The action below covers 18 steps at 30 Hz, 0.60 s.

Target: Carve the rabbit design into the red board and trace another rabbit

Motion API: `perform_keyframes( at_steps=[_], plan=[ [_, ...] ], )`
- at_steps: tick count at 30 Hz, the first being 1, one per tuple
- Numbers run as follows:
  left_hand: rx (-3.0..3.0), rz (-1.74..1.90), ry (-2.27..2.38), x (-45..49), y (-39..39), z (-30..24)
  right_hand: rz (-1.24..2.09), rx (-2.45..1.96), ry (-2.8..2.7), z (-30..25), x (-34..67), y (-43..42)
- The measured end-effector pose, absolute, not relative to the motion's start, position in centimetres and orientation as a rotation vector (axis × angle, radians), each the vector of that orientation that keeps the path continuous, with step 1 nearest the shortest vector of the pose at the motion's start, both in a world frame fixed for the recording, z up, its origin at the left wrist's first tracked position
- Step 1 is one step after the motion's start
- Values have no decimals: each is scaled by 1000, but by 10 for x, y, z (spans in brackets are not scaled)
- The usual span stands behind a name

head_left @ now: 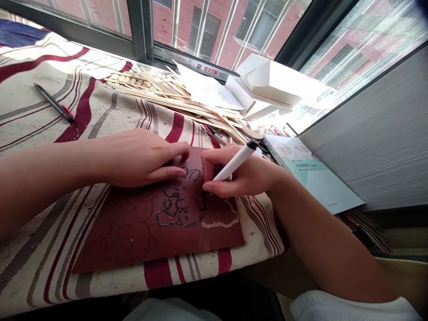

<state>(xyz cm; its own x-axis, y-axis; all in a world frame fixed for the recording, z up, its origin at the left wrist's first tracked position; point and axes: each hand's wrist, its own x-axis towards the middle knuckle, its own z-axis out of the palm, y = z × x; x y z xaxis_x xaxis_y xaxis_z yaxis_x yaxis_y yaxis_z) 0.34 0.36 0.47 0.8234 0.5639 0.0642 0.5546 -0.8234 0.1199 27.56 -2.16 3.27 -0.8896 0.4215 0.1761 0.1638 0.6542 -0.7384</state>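
Note:
A dark red board [140, 249] lies on the striped cloth, with cartoon animal figures drawn on it. The middle figure, a rabbit [182, 200], has thick black outlines; a pale line is cut or marked to its right. My left hand [147, 158] rests on the board's upper edge, thumb and forefinger apart beside the rabbit's ear, holding nothing. In my right hand [230, 171] is a white marker [237, 160], gripped like a pen with its black end up. Its tip is hidden behind my fingers, close to the rabbit's right side.
Thin wooden strips [167, 91], a white paper [209, 87] and a white box [267, 82] are heaped by the window. A book [310, 171] lies right of my right hand. A black pen [53, 102] lies at the left. The cloth's front edge [187, 272] is near me.

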Motion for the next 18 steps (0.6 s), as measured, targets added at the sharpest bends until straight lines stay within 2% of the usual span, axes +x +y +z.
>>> perform_keyframes(
  at_steps=[6,11,18],
  plan=[
    [2886,171,870,1,6,2,910,-563,-2581,34,278,-18],
    [2894,207,856,1,6,3,969,-532,-2574,33,279,-16],
    [2891,216,847,2,6,4,808,-647,-2599,34,283,-14]
  ],
)
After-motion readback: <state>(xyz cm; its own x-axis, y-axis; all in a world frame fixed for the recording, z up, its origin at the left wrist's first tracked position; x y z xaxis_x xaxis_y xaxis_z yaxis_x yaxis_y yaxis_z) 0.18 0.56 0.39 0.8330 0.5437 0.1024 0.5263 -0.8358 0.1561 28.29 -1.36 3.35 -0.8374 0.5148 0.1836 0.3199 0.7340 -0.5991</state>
